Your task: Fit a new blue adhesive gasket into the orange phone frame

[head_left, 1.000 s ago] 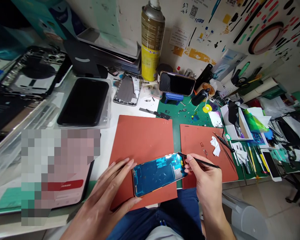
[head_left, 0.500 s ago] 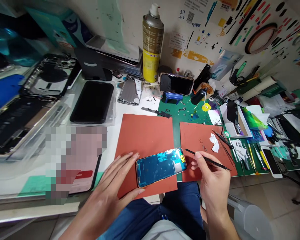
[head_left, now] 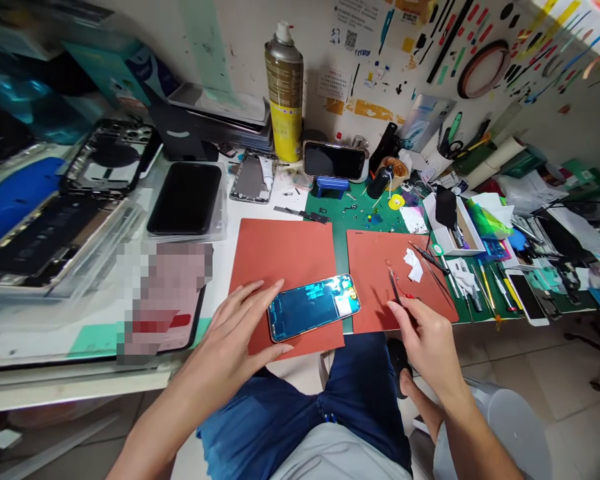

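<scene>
Phone frame [head_left: 307, 312] is flanked by parted, nearer left fingers [head_left: 265, 299], long axis rightward; black tool [head_left: 394, 287] is clamped by right fingers [head_left: 409, 321].

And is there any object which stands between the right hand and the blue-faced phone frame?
Nothing visible stands in the way. From the right hand to the phone frame I see only the right red mat. The dark tool in the hand's grip points forward, not across this gap.

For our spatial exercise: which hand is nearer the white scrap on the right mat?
Right. The right hand is just below the white scrap in view; the left hand is farther left, at the blue phone.
</scene>
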`<state>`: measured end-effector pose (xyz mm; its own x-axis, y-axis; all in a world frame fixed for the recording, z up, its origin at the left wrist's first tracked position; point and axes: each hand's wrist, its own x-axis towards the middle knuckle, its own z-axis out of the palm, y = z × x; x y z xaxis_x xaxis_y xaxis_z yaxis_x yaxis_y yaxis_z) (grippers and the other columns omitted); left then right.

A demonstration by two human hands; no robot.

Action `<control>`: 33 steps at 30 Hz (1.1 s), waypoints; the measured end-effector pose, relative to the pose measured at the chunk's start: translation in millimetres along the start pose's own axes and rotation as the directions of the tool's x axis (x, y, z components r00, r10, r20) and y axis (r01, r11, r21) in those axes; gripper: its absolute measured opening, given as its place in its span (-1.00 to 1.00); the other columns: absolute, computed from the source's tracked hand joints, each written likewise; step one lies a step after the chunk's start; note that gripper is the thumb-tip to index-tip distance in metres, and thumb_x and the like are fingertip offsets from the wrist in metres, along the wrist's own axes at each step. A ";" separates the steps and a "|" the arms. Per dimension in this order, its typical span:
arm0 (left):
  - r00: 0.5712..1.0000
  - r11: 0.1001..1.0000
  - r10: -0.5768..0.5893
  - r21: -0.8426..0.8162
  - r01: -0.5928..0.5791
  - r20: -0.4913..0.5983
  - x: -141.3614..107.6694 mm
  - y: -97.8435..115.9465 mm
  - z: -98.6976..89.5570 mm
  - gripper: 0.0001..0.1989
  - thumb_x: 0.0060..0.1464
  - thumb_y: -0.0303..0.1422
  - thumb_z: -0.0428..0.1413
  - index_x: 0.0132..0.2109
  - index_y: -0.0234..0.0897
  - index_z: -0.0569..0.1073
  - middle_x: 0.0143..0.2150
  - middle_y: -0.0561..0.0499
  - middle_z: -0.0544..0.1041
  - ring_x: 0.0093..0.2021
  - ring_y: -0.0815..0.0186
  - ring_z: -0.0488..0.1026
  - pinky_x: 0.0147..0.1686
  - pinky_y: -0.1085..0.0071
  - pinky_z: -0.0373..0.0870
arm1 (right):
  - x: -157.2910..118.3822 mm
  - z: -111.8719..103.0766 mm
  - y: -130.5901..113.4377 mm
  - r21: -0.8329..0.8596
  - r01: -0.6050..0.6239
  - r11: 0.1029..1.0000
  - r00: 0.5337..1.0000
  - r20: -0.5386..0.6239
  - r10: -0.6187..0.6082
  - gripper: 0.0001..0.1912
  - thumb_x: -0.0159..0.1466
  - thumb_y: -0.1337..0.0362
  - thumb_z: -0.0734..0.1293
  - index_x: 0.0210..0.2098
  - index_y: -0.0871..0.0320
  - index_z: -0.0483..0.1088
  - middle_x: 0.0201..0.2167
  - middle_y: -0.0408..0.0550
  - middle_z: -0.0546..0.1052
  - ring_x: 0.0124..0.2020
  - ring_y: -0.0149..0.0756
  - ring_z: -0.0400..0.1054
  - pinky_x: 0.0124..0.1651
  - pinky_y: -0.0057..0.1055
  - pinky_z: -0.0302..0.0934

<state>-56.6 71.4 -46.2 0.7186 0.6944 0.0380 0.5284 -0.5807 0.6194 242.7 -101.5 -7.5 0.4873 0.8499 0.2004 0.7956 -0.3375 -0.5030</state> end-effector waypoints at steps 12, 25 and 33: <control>0.990 0.992 0.126 -0.011 -0.126 0.060 19.4 26.8 -14.0 -0.17 0.39 -0.18 0.21 0.61 0.16 -0.03 0.43 -0.05 0.43 0.36 0.03 0.37 0.32 0.04 0.41 | 25.9 31.0 -2.4 -0.201 0.082 0.976 0.988 -0.116 -0.107 -0.52 0.62 0.09 0.15 -0.17 0.22 0.59 -0.26 0.18 0.61 -0.32 -0.12 0.49 -0.38 -0.31 0.07; 0.987 0.990 0.139 -0.005 -0.139 0.081 14.7 25.4 -16.6 -0.12 0.30 -0.23 0.27 0.59 0.23 0.02 0.37 -0.04 0.45 0.34 -0.03 0.37 0.26 0.00 0.45 | -23.0 2.8 -1.8 0.284 -0.120 0.951 0.985 -0.083 0.150 -0.63 0.46 -0.05 0.39 -0.22 0.10 0.64 -0.33 -0.01 0.68 -0.43 -0.24 0.53 -0.37 -0.36 0.35; 0.989 1.000 0.023 0.022 -0.020 -0.143 -16.2 69.4 5.0 -0.09 0.27 -0.20 0.28 0.61 0.16 0.02 0.28 -0.09 0.53 0.20 -0.03 0.48 0.15 0.03 0.50 | -55.5 46.0 -68.5 0.720 -0.674 0.164 0.732 0.620 0.283 -0.35 0.21 -0.23 0.58 0.00 0.19 0.57 -0.26 0.06 0.69 -0.35 -0.15 0.59 -0.28 -0.28 0.49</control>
<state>-29.4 17.7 -7.7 0.6583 0.7345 0.1645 0.5237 -0.6039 0.6009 144.7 -106.9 -22.8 0.3582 0.7773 -0.5172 -0.4572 -0.3369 -0.8231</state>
